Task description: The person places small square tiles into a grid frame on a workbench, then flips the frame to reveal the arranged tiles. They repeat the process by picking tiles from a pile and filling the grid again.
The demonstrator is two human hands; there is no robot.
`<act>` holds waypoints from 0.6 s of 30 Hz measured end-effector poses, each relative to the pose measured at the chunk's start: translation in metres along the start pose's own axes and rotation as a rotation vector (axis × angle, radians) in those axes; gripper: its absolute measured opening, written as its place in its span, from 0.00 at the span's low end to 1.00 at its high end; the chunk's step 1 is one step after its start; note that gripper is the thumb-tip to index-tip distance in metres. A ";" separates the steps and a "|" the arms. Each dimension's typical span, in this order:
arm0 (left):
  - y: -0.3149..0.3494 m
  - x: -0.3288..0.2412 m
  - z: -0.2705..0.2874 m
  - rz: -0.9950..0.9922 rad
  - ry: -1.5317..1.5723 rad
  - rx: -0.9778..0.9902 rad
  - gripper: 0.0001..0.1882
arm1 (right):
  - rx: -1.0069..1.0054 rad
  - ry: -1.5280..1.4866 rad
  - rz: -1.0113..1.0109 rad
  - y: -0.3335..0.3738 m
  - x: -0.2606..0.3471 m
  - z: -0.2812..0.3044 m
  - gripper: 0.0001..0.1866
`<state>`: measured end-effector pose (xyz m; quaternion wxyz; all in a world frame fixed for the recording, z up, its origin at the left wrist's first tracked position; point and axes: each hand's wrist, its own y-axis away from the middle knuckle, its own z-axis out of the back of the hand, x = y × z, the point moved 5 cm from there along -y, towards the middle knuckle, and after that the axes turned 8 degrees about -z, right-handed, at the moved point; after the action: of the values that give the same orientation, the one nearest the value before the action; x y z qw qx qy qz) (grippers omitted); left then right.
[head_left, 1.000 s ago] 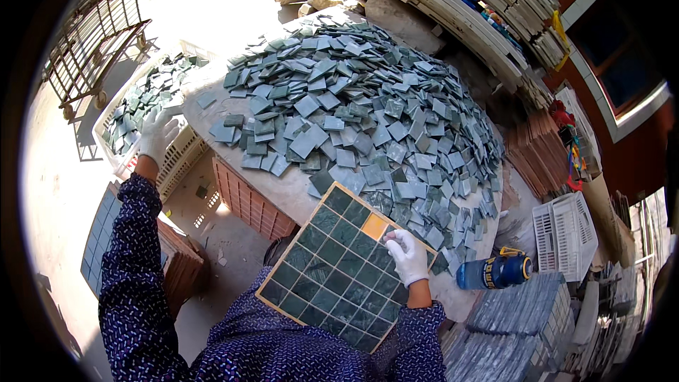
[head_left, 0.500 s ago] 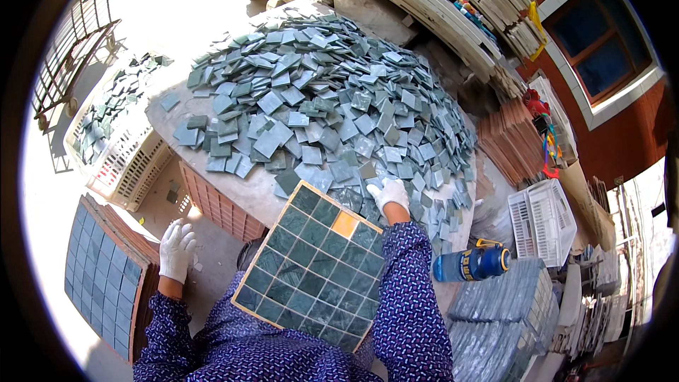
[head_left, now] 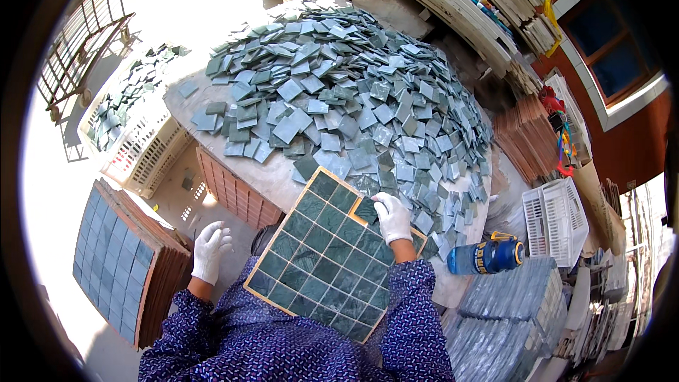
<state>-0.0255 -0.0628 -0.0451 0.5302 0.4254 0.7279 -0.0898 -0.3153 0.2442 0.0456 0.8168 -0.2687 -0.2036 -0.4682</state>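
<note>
Just below frame centre, my right hand (head_left: 394, 221) is pinching 1 green tile (head_left: 367, 209) at the tray's (head_left: 269, 302) yellow gap (head_left: 353, 213). Left hand (head_left: 211, 249), lower left, is hovering empty. Apparently I'm placing; next is probably requiring squaring, pressing flat.

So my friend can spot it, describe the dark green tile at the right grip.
Before the big heap of grey-green stone tiles is a wooden-edged tiled board. At its upper right edge, the white-gloved right grip touches a dark green square tile. Only it has orange strips along two sides.
</note>
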 end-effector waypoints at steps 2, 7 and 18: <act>0.002 0.008 0.004 -0.007 -0.031 0.002 0.13 | 0.109 0.010 -0.148 0.006 0.002 -0.004 0.11; 0.010 0.017 -0.007 -0.010 -0.164 0.005 0.15 | 0.097 0.094 -0.015 0.029 0.020 -0.018 0.12; 0.009 0.012 -0.039 -0.111 -0.339 0.129 0.14 | -0.024 0.489 -0.024 0.059 0.043 -0.061 0.47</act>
<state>-0.0468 -0.0279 -0.0357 0.6111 0.3962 0.6435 -0.2357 -0.2381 0.2026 0.0090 0.8330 -0.1547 0.0025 -0.5311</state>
